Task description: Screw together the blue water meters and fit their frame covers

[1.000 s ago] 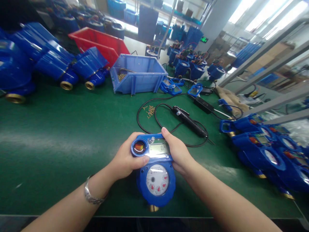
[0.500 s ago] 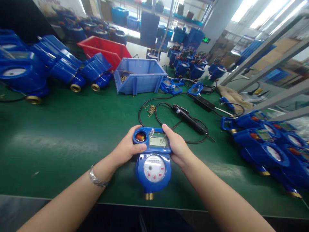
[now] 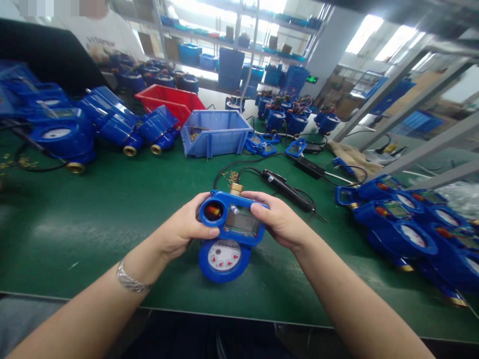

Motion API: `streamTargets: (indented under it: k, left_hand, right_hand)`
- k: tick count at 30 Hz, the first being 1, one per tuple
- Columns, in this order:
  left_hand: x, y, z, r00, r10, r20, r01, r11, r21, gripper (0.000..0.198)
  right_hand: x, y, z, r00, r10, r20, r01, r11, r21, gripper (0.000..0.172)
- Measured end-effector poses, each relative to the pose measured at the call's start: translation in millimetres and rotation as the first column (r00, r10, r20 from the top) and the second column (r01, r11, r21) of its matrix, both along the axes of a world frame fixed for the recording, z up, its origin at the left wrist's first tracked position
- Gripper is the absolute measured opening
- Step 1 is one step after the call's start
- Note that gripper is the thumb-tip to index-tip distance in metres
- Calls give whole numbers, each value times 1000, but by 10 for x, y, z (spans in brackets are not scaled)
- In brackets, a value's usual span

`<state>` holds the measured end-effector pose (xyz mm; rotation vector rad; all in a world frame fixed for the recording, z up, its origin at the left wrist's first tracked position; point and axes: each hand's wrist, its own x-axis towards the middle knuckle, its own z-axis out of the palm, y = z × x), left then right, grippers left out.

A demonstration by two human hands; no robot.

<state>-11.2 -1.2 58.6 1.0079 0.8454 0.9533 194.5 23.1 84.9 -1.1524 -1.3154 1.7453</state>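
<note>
Between both hands is a blue water meter with a white dial, a small display window and a round opening showing an orange part. My left hand is closed on its left side, thumb beside the round opening. My right hand grips the right side, thumb over the display's edge. The meter is tilted, its brass fitting showing at the far side. Behind it lie a small pile of brass screws and a black electric screwdriver with its cable.
A blue bin with screws stands at the back, beside a red bin. More blue meters stand left and right on the green table. Blue frames lie behind the screwdriver. A person is at the back left.
The meter has been tipped: its near brass end has gone from sight and the far one shows. The display digits no longer read clearly. My view has shifted slightly; both hands keep hold.
</note>
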Motion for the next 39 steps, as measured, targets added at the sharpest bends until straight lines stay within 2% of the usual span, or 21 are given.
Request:
streamTargets:
  k: [2,3,5,8,11,13,16,18,19,20,21,23,25,28,29,31,34,36,37,39]
  left_hand:
    - [-63,-12,75,973,53,-225,-5,978,209,91]
    - [-88,-26,92,940,88,-329,19,951,309,95]
    - [-119,-61,74,878,162,-450,69,888,454,93]
    - [-133,-96,-69,853,227,-470,78,835,545,79]
    - [-140,-94,-273,851,244,-466,99,796,597,67]
    - [-142,-87,-394,853,240,-464,96,802,590,63]
    - [-124,-98,-511,893,193,-407,-5,907,420,86]
    - [-94,-126,-537,952,145,-269,-106,983,153,91]
    - [-74,-146,-535,978,119,-169,-124,992,-23,81]
    - [-52,-167,-524,994,90,-57,-100,974,-205,67]
    - [-28,-191,-506,996,66,62,-40,932,-360,56]
    - [23,-238,-461,960,47,277,114,837,-535,55]
    - [67,-275,-421,918,78,390,187,780,-597,53]
    - [95,-288,-404,922,131,363,163,720,-674,38]
    - [92,-279,-412,933,122,339,159,707,-690,34]
    - [74,-243,-435,944,81,321,169,716,-678,32]
    - [48,-165,-462,952,-3,307,197,770,-606,38]
    - [47,-110,-464,962,-60,266,208,791,-576,43]
    - [53,-85,-462,966,-85,244,214,795,-567,45]
    - [69,-39,-462,964,-128,232,238,804,-545,49]
  right_hand:
    - [103,-44,148,964,130,234,-185,955,233,73]
    - [138,-76,200,922,144,359,-266,910,317,80]
    - [168,-157,237,849,82,522,-365,806,467,81]
    - [143,-280,123,845,-16,535,-381,683,623,68]
    - [112,-361,-89,839,-68,540,-384,628,677,68]
    - [107,-393,-208,824,-114,555,-387,602,698,71]
    - [111,-440,-302,810,-166,563,-378,586,716,76]
    - [116,-488,-334,801,-187,568,-380,574,725,79]
    - [119,-519,-354,796,-196,573,-389,561,731,80]
    - [121,-555,-382,790,-207,577,-399,542,740,82]
    - [123,-593,-420,783,-220,581,-411,518,750,82]
    - [120,-674,-531,768,-263,584,-437,451,778,79]
    - [107,-748,-669,753,-343,562,-452,351,820,72]
    - [90,-822,-816,738,-461,492,-453,201,868,51]
    - [95,-834,-821,735,-477,482,-459,174,871,43]
    - [134,-842,-746,738,-439,513,-486,182,855,35]
    - [241,-800,-493,762,-333,556,-497,250,831,41]
    - [296,-725,-332,764,-377,524,-447,276,851,25]
    - [303,-674,-273,746,-413,523,-443,278,852,24]
    - [269,-555,-203,693,-433,577,-515,262,816,32]
